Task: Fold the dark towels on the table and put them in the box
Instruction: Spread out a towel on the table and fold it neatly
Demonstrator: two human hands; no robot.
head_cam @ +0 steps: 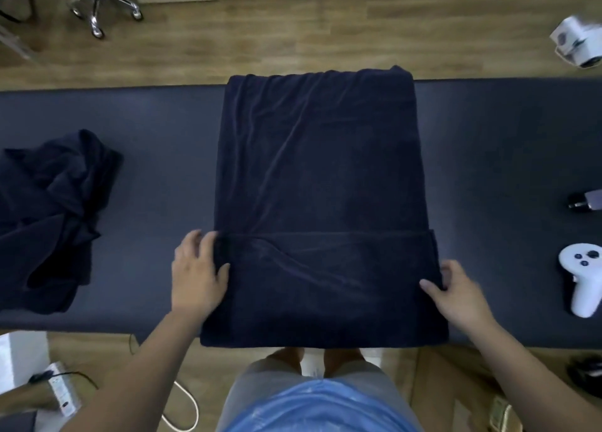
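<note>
The navy towel (319, 171) is stretching lengthwise away from the person. The left hand (198, 268) and right hand (459, 291) are pinching its near side edges.

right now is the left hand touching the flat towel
Touching. Head view: the left hand grips the left edge of the flat towel, thumb on top.

We see a navy towel (319, 171) spread flat across the middle of the desk (156, 145), lightly creased, its far edge past the desk's far side. Its near part is folded over itself, and our left hand (198, 268) and right hand (456, 288) grip its side edges. A second towel (52, 210) lies crumpled at the desk's left end.
</note>
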